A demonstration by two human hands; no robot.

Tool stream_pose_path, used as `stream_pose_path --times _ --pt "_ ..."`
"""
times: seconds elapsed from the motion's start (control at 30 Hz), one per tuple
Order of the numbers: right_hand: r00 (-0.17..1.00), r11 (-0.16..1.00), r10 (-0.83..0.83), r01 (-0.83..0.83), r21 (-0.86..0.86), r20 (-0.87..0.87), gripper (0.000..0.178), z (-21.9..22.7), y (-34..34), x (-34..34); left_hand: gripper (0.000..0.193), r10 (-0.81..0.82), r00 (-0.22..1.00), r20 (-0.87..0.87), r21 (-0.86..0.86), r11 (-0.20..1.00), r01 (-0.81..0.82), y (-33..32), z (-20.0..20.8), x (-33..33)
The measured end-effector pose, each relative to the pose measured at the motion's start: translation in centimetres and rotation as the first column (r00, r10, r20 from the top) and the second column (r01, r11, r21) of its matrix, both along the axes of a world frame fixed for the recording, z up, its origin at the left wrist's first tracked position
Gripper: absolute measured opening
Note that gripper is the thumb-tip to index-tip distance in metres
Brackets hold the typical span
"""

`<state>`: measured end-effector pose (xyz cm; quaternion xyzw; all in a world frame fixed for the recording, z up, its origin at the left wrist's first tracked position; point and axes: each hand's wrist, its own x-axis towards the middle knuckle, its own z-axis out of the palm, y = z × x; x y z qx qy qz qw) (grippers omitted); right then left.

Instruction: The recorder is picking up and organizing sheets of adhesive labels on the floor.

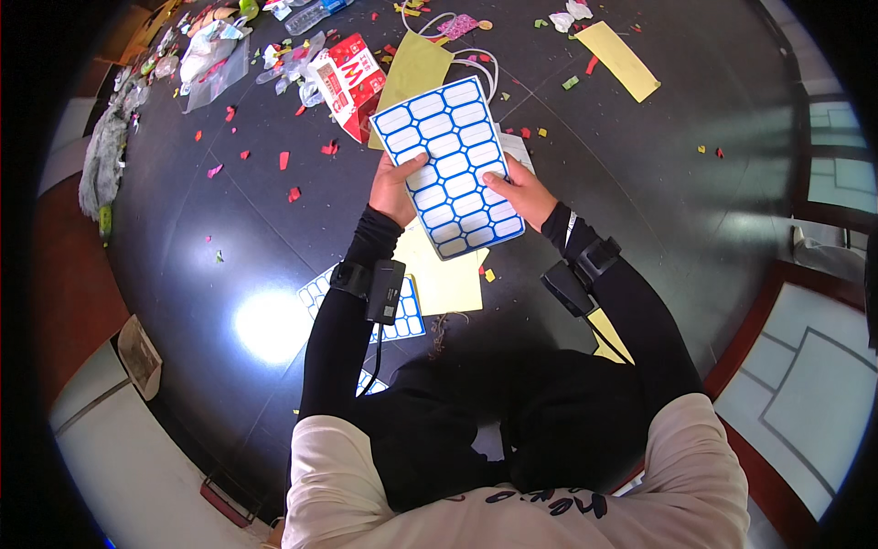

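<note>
Both hands hold up a sheet of blue-bordered white labels (pixel 451 165) over a dark glossy floor. My left hand (pixel 394 188) grips its left edge with the thumb on the front. At the sheet's right edge my right hand (pixel 522 192) pinches it, thumb pressed on a label. A dark device is strapped to each wrist. Yellow paper (pixel 446 276) lies on the floor under the sheet, and another label sheet (pixel 402 311) lies partly hidden under my left forearm.
A red and white paper bag (pixel 347 84) and a yellow sheet (pixel 413 69) lie beyond the hands. A yellow paper strip (pixel 618 59) lies at the far right. Scraps of red paper dot the floor at left. Plastic bags (pixel 208 55) and clutter sit at the far left.
</note>
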<state>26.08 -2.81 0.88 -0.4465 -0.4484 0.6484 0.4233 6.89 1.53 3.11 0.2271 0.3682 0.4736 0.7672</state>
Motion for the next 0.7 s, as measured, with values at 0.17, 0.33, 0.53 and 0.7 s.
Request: stream_pose_path --times 0.17,0.33,0.53,0.7 --pt "0.996 0.996 0.084 -0.084 -0.011 -0.006 0.032 0.5 0.0 0.4 0.041 -0.005 0.999 -0.036 0.044 0.999 0.007 0.3 -0.1 -0.1" --pt "0.995 0.992 0.096 -0.092 -0.089 0.040 0.032 0.4 -0.1 0.5 0.044 0.000 0.997 -0.078 0.048 0.999 0.003 0.4 -0.1 0.2" --pt "0.988 0.981 0.151 -0.151 -0.118 -0.016 0.035 -0.6 0.1 0.9 0.036 -0.033 0.997 -0.064 -0.023 0.999 0.031 0.4 -1.0 0.0" --pt "0.988 0.925 0.120 -0.148 -0.350 -0.101 0.038 -0.9 1.0 0.7 0.040 -0.142 0.989 -0.050 -0.092 0.986 0.137 0.7 -3.0 -1.0"
